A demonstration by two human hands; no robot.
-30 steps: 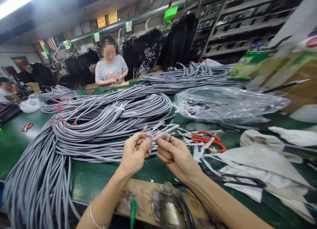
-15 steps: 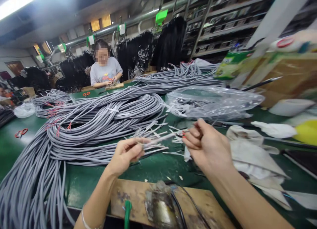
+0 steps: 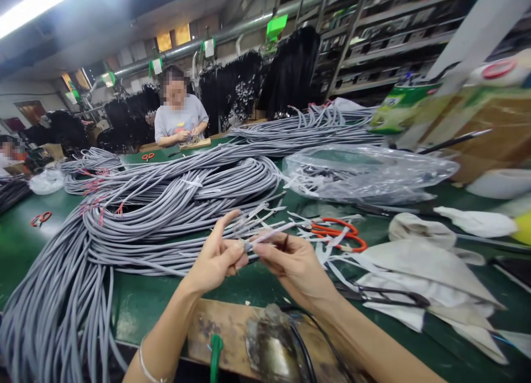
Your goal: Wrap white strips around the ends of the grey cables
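With our left hand (image 3: 219,257) and right hand (image 3: 293,257) close together, we pinch a thin pale strip (image 3: 277,231) at the frame's centre, seemingly mid-work. Long grey round cables (image 3: 182,198) lie centre-left; how many are finished, we cannot tell.

Left hand (image 3: 219,258): pinches pale strip (image 3: 279,230), over bench (image 3: 153,300), toward near edge
Right hand (image 3: 295,264): pinches same strip
Grey cables (image 3: 58,283): spill over near edge, left side
Co-worker (image 3: 182,117): at far edge
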